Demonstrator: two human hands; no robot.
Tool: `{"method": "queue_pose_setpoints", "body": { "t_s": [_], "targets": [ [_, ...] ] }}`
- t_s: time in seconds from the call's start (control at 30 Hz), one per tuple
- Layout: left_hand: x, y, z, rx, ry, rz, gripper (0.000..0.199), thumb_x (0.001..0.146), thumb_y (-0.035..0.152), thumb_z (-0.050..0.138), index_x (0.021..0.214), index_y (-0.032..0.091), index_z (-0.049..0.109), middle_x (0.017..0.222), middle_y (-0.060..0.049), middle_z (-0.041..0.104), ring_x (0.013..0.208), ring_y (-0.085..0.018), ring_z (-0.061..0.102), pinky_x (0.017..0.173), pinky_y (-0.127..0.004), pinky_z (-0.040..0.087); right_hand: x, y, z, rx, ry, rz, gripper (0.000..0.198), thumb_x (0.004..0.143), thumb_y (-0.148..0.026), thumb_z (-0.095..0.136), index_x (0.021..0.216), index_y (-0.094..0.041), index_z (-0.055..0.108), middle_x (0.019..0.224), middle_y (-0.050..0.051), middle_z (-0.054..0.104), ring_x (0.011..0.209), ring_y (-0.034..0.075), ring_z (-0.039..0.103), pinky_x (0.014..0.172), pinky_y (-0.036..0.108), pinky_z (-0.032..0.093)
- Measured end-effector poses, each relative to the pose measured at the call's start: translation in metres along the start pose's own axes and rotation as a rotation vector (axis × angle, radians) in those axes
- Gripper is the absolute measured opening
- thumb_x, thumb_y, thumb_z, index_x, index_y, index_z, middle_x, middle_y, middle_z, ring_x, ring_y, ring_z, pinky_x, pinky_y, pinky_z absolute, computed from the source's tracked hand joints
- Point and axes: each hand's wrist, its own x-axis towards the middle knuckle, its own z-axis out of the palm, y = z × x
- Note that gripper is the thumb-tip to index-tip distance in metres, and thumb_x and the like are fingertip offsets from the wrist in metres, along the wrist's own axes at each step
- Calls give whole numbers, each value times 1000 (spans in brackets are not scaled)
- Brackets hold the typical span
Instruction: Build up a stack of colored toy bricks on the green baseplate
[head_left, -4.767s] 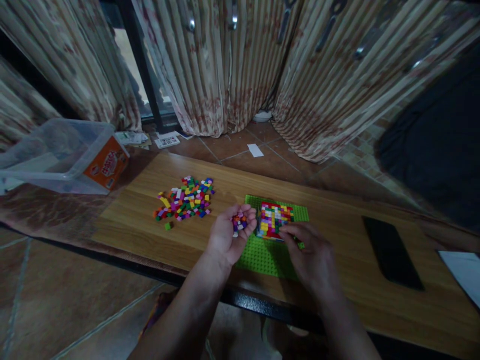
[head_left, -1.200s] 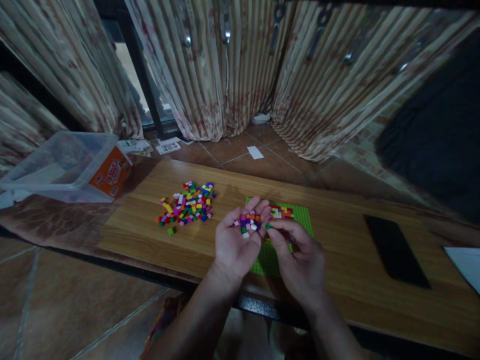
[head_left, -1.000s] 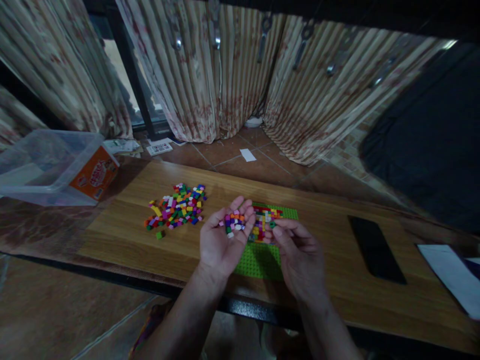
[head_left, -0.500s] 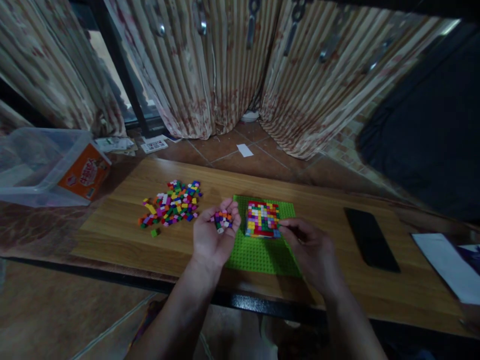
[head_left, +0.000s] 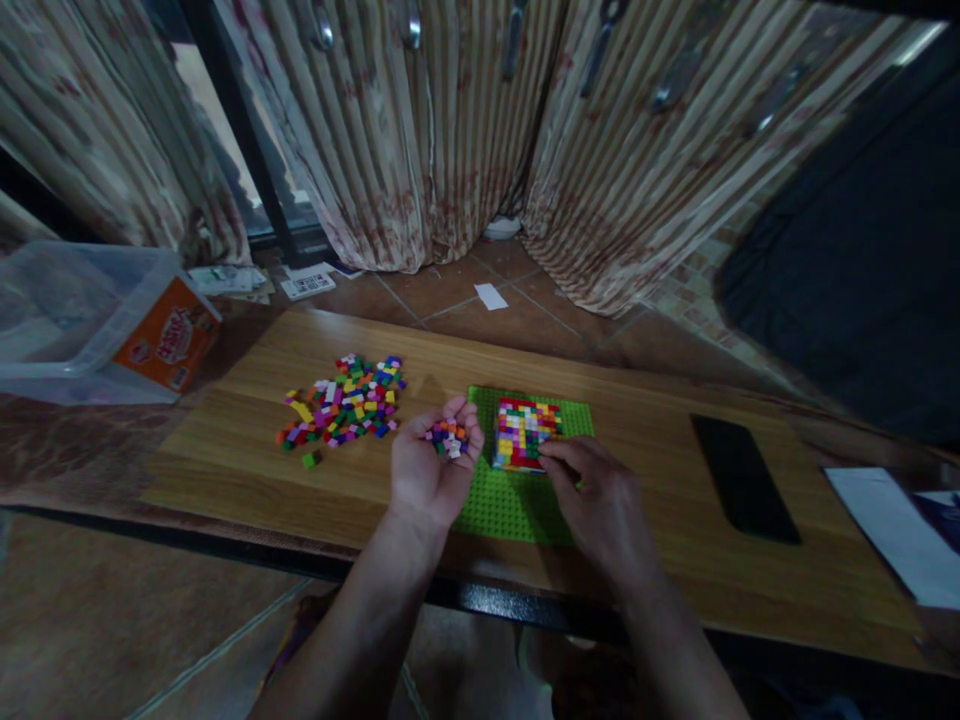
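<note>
My left hand [head_left: 431,462] is cupped palm up, left of the baseplate, and holds a small pile of mixed toy bricks [head_left: 451,438]. Beside it lies a green studded baseplate [head_left: 517,515] bearing a square, many-coloured brick block [head_left: 519,432]. My right hand [head_left: 596,500] is at the block's front right corner, thumb and forefinger pinched together on a small toy brick against the top; the fingers mostly hide that brick. Loose toy bricks [head_left: 349,405] lie heaped on the wooden table [head_left: 247,480] to the left, with a single green brick [head_left: 310,460] in front of them.
A black phone-like slab [head_left: 744,478] lies on the table at the right, near white paper [head_left: 892,530]. At the far left stands a clear plastic box [head_left: 75,310] with an orange label. Striped curtains [head_left: 420,150] hang behind the table, and papers [head_left: 307,282] lie on the floor.
My right hand has moved left and inward, from the block's right edge onto its front right corner. My left hand stays cupped around its bricks; the view has shifted slightly.
</note>
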Motion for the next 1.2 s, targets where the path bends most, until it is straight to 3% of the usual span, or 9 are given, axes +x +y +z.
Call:
{"method": "queue_pose_setpoints", "body": {
  "t_s": [0.23, 0.47, 0.67, 0.9, 1.2],
  "targets": [
    [-2, 2, -1, -4, -5, -4, 20, 80, 10, 47, 83, 6, 66, 74, -11, 65, 63, -13, 62, 56, -20, 52, -4, 5, 0, 36, 45, 48, 10, 85, -25, 62, 92, -20, 69, 89, 4, 72, 77, 19, 69, 72, 32, 54],
    [0, 2, -1, -15, -13, 9, 21, 80, 10, 45, 81, 7, 66, 71, -10, 65, 63, -13, 62, 57, -21, 52, -3, 13, -10, 77, 168, 308, 26, 85, -41, 61, 91, -19, 71, 88, 8, 73, 76, 22, 68, 69, 36, 53],
    [0, 2, -1, -15, -15, -1, 24, 83, 12, 43, 80, 6, 66, 71, -10, 64, 63, -13, 61, 56, -20, 51, 0, 15, 13, 227, 176, 461, 47, 84, -52, 56, 114, -17, 63, 114, 14, 66, 95, 26, 65, 80, 43, 52],
    [1, 4, -2, -26, -26, 5, 23, 83, 11, 44, 80, 5, 65, 71, -10, 64, 63, -12, 61, 56, -20, 51, -1, 14, 28, 260, 149, 482, 51, 83, -51, 57, 122, -18, 57, 117, 14, 64, 104, 27, 62, 92, 48, 47],
    [-5, 1, 1, 4, -87, -33, 23, 83, 16, 46, 85, 6, 67, 75, -10, 67, 65, -13, 62, 62, -24, 51, -5, 8, 39, 350, 243, 461, 50, 84, -46, 57, 125, -17, 55, 119, 14, 64, 107, 26, 61, 96, 47, 45]
  ]
}}
